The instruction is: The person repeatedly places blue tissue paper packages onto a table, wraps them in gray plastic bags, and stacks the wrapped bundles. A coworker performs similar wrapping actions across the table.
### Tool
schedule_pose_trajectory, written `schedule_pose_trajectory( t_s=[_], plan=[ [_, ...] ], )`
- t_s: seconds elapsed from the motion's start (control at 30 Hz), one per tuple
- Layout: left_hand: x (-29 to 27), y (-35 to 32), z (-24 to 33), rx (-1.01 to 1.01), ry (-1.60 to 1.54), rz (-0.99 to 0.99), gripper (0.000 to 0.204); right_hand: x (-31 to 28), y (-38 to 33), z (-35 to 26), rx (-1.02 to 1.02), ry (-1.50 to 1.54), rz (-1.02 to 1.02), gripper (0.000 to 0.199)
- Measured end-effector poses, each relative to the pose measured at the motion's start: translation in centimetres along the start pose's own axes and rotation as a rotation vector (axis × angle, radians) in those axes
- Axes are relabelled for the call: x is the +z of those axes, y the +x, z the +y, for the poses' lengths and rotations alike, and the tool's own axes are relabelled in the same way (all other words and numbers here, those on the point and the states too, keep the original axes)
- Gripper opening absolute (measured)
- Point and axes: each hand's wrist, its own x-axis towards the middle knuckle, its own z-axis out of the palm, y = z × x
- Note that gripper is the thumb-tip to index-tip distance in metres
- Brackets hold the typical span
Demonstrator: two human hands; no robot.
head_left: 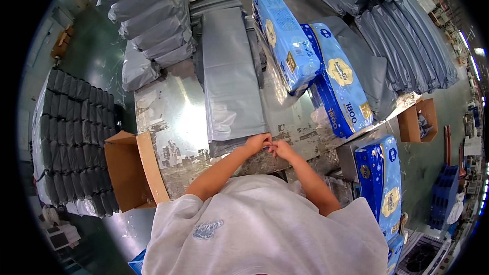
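My left hand (259,143) and my right hand (281,148) meet at the near end of a stack of flat grey plastic mailing bags (232,76). Both have their fingers drawn in, with the fingertips touching or almost touching. Whatever may be between them is too small to make out. The bags lie lengthwise away from me on a worn metal table (175,117). To their right, a light-blue tissue pack (285,35) leans on a second blue tissue pack (340,79), with loose clear film beside them.
Filled grey parcels (153,18) are piled at the far left, and more grey parcels (407,40) at the far right. An open cardboard box (130,173) stands by the table's left edge. Near my right arm are more blue packs (381,186); a small carton (417,120) lies beyond.
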Motion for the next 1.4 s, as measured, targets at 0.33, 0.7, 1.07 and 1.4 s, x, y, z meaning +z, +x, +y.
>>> schedule_pose_trajectory(
  t_s=[0.33,0.7,1.07,1.4],
  plan=[
    [-6.0,-27.6,-14.7,-0.494,0.180,0.726,0.014,0.3,0.7,2.4,0.167,0.247,0.143,0.019],
    [-15.6,-25.4,-9.7,-0.440,0.478,1.008,0.046,-4.0,-0.4,-9.9,-0.899,-1.371,0.409,0.055],
    [-15.9,-14.5,-7.6,0.048,0.744,0.146,0.042,-7.6,5.8,-7.7,-0.880,-0.811,-0.012,0.023],
    [-14.0,-4.2,-15.2,-0.428,-0.673,0.892,0.029,-2.8,19.4,-4.9,-0.099,0.461,0.331,0.029]
  ],
)
